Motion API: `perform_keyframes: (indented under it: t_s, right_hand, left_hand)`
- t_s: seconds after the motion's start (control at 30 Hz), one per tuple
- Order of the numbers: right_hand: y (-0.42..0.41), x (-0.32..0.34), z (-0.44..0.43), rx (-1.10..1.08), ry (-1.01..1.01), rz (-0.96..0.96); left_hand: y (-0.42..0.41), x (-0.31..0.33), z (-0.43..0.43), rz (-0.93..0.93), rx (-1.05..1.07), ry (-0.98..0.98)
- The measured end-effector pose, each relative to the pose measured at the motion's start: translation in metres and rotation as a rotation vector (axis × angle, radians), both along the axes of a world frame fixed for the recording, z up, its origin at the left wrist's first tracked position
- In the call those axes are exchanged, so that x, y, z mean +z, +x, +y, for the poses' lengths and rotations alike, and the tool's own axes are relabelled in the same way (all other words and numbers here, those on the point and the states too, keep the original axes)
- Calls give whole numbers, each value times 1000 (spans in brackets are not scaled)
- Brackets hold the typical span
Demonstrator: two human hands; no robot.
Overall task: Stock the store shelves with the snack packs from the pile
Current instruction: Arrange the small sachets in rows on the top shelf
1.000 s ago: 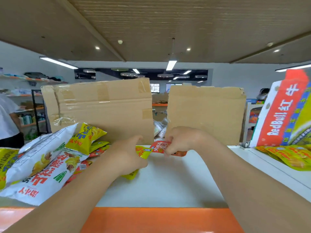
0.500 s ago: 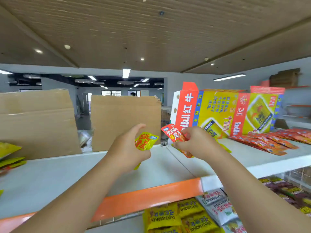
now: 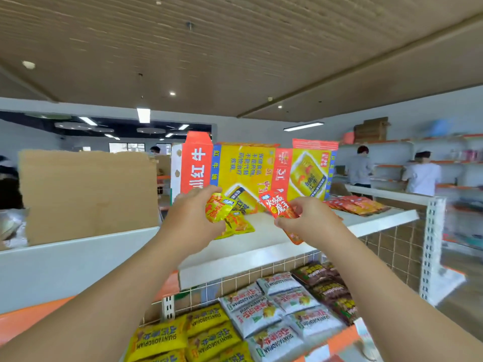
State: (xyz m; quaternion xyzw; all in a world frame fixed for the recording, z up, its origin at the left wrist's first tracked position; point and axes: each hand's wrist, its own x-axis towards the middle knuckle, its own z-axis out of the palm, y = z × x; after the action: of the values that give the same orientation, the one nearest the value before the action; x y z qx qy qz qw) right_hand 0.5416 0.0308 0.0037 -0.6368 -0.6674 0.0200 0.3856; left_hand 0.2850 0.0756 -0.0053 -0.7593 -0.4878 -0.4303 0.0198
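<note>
**shelfnoob:** ok so how many packs are actually in hand here?

**aisle9:** 2 that I can count for sure, 1 per hand. The left hand has its fingers and thumb curled round 1 yellow snack pack, holding it up just above the white top shelf. The right hand pinches 1 red snack pack between thumb and fingertips, with the pack tilted to the left. A red-orange corner sticks out under that hand (same pack or a 2nd, can't tell).

**shelfnoob:** and what's sitting on the shelves?

**aisle9:** Top shelf has a small heap of yellow packs right below the held yellow one. Maybe 2, they overlap. There's a row of red packs further right, too blurry to count. Behind all that stands a Red Bull carton, with a brown cardboard sheet standing to its left. One level down there are 3 sorts: yellow bags (at least 4), white bags (I get 6), and brown bags at the right, too blurred to count. 2 people stand at the far shelves.
</note>
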Motion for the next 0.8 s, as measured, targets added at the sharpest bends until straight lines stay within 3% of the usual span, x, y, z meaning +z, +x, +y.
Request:
perform_keyframes:
  t_s: [0.43,0.8]
  right_hand:
    - [51,6,14,-89,-27,-42]
    - [58,34,93,-105,-13,-117]
  left_hand:
    - [87,7,44,69,-100,70]
    - [96,40,108,83,-153,166]
